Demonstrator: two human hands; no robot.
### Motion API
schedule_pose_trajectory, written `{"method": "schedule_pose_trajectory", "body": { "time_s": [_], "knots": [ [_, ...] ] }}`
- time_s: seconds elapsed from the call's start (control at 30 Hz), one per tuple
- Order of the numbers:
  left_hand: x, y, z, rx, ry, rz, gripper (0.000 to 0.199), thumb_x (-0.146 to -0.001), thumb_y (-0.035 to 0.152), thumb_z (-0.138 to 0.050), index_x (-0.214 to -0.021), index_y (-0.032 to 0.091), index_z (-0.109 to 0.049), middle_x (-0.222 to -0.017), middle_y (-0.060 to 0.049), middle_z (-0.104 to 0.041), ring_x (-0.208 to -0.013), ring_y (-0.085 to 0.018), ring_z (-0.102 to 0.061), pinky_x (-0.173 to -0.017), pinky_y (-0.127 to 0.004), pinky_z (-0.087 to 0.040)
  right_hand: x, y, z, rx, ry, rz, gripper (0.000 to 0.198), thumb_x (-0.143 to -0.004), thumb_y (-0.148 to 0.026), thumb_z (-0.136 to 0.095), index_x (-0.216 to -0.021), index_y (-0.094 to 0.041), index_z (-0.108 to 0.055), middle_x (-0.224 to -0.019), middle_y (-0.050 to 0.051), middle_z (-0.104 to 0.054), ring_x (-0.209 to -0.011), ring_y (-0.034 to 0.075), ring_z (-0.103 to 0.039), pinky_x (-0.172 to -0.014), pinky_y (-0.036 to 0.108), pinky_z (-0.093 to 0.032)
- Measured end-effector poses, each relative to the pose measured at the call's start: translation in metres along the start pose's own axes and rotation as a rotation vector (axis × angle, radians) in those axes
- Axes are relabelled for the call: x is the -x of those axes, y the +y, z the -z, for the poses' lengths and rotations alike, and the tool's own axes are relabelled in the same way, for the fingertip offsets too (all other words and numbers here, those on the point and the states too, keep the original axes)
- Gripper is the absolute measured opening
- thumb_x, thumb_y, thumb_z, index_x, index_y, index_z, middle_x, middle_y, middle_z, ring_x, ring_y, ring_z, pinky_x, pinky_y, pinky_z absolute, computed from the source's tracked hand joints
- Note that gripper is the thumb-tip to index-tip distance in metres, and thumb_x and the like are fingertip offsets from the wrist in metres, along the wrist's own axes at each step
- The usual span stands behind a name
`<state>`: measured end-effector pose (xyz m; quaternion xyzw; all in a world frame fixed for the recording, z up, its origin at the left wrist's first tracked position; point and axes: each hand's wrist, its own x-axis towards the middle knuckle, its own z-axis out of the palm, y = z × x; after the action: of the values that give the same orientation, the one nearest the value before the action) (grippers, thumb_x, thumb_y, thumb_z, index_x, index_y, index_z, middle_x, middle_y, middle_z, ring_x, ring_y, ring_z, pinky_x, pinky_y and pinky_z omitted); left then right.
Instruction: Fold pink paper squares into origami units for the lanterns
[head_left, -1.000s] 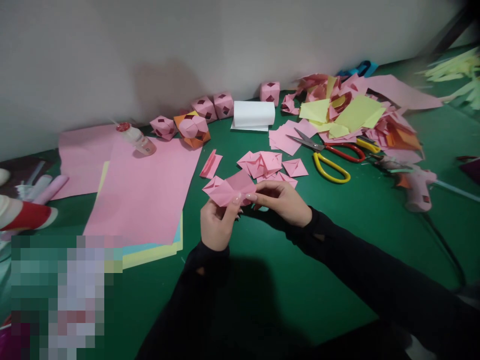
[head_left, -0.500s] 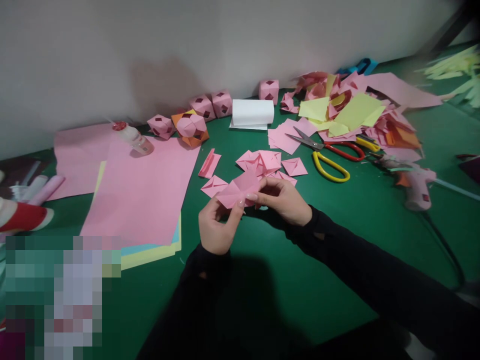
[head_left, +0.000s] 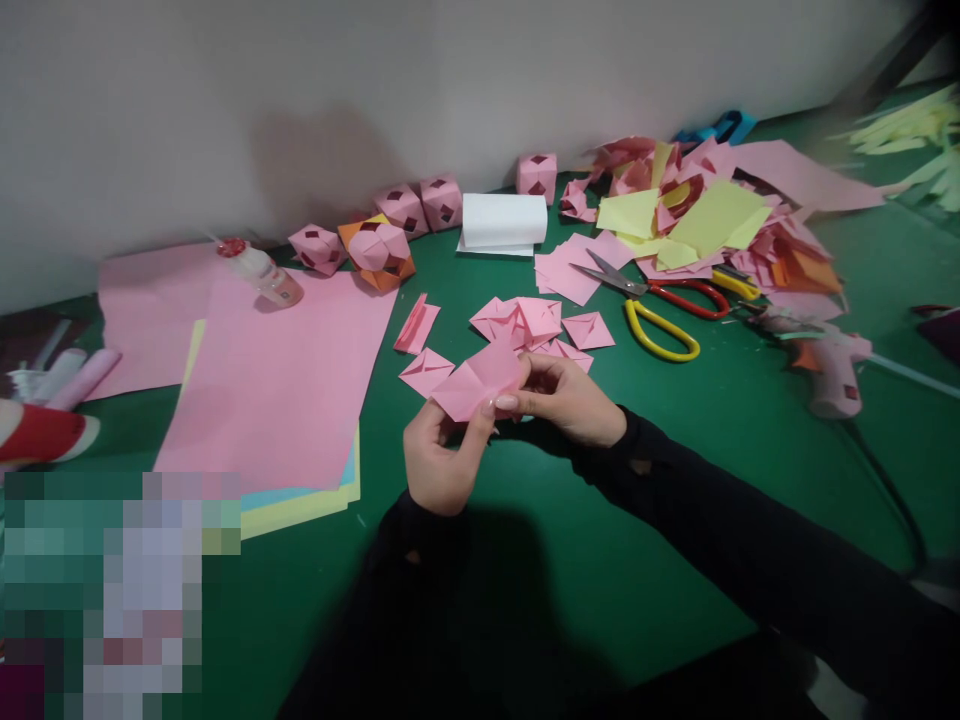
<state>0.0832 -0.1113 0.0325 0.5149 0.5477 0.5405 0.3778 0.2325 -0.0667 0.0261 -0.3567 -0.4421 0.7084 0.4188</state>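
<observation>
Between my two hands is a creased piece of pink paper [head_left: 480,377], held above the green table. My left hand [head_left: 441,458] pinches its lower left edge, thumb on top. My right hand [head_left: 574,398] grips the right edge, its thumb tip beside the left thumb. The fingers beneath the paper are partly hidden. Just beyond lies a cluster of folded pink paper pieces [head_left: 525,318]. Single folded pieces rest around it: one flat [head_left: 426,371], one on its side [head_left: 417,325], one to the right [head_left: 589,331].
Scissors [head_left: 637,290] with red and yellow handles lie right of centre, before a heap of paper scraps [head_left: 712,225]. A pink glue gun [head_left: 834,375] is farther right. Pink sheets [head_left: 277,380] with a small bottle [head_left: 262,275] lie left. Folded paper balls [head_left: 379,250] line the wall.
My left hand has shifted slightly right and down, and the thumbs are closer together on the pink paper. The paper tilts a little differently; the view has moved slightly.
</observation>
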Motion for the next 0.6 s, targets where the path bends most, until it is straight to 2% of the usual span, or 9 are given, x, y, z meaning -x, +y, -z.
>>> {"method": "schedule_pose_trajectory", "body": {
  "time_s": [0.13, 0.37, 0.6],
  "knots": [
    [-0.0020, -0.0007, 0.0016, -0.030, -0.018, -0.001, 0.016, -0.080, 0.031, -0.068, -0.085, 0.016, -0.068, -0.073, -0.004, -0.074, -0.055, -0.014, -0.066, -0.051, -0.025, -0.053, 0.0002, -0.0016, 0.0003, 0.018, -0.022, -0.031, 0.035, -0.060, -0.031, -0.088, -0.068, -0.017, -0.058, -0.062, -0.003, -0.064, -0.058, 0.009, -0.058, -0.058, 0.024, -0.048],
    [-0.0055, -0.0068, 0.0011, -0.057, 0.061, -0.005, 0.020, -0.081, 0.035, -0.068, -0.084, 0.015, -0.068, -0.069, -0.003, -0.072, -0.049, -0.012, -0.062, -0.048, -0.022, -0.050, -0.0009, -0.0073, -0.0036, 0.049, 0.031, -0.044, 0.031, -0.062, -0.036, -0.086, -0.072, -0.014, -0.067, -0.065, -0.001, -0.064, -0.057, 0.009, -0.058, -0.059, 0.026, -0.052],
    [-0.0090, -0.0010, 0.0047, -0.062, -0.021, -0.001, 0.019, -0.081, 0.033, -0.066, -0.086, 0.015, -0.067, -0.067, -0.002, -0.069, -0.050, -0.012, -0.061, -0.047, -0.022, -0.049, -0.0016, -0.0024, -0.0018, 0.048, 0.080, -0.019, 0.031, -0.069, -0.041, -0.082, -0.073, -0.015, -0.066, -0.064, -0.002, -0.062, -0.055, 0.008, -0.057, -0.058, 0.025, -0.051]
  ]
}}
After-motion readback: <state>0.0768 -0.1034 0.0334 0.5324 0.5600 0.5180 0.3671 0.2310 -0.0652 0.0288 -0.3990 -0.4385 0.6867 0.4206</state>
